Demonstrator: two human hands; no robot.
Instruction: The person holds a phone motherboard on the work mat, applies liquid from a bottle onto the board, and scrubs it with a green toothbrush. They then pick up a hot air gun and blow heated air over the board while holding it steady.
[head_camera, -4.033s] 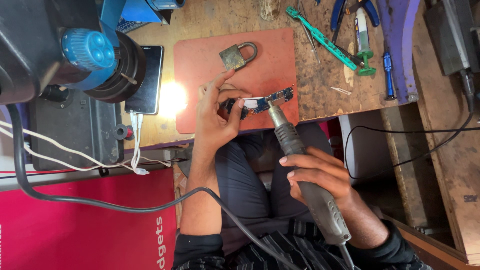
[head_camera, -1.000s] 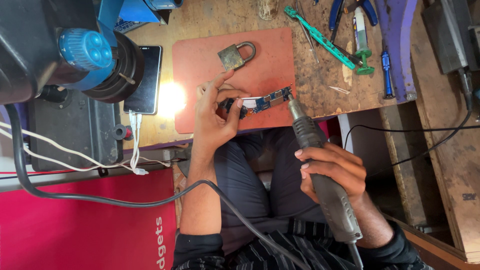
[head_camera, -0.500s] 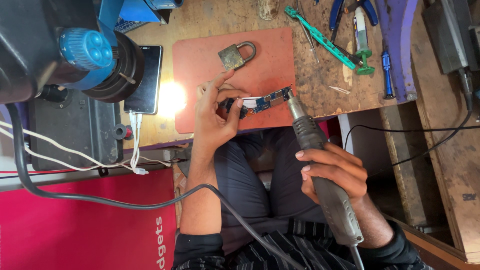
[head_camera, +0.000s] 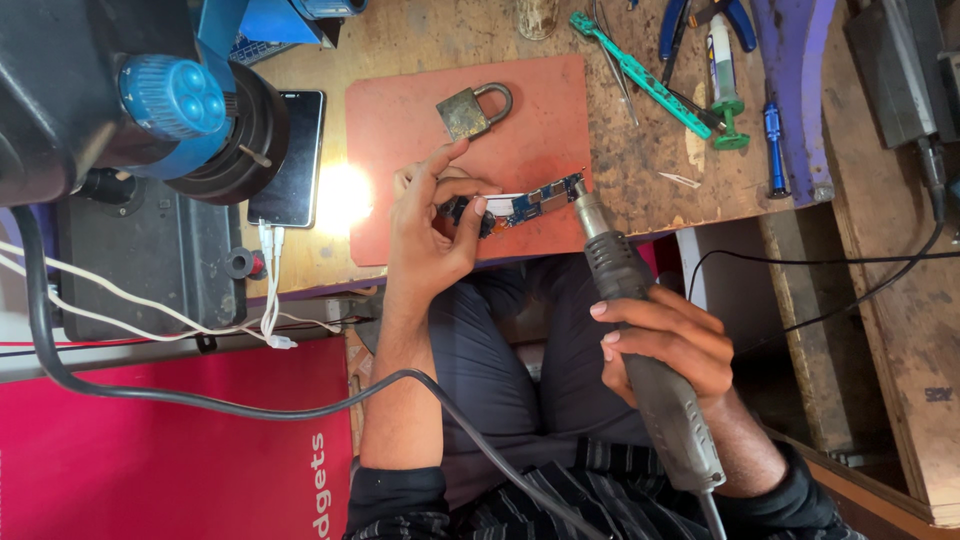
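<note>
Presently left hand (head_camera: 430, 225) on red mat (head_camera: 400, 130), fingers (head_camera: 478, 212) pinched on narrow circuit board (head_camera: 530, 203) lying near mat's lower edge. Right hand (head_camera: 665, 345) at 4 o'clock from board, fingers wrapped tight around grey hot-air gun (head_camera: 640, 340); nozzle tip just beside board's right end, contact unclear. Brass padlock (head_camera: 470, 110) at 11 o'clock from board, on mat. Black phone (head_camera: 290, 158) at 9 o'clock on wooden table (head_camera: 640, 170). Green tool (head_camera: 630, 70) at 1 o'clock.
</note>
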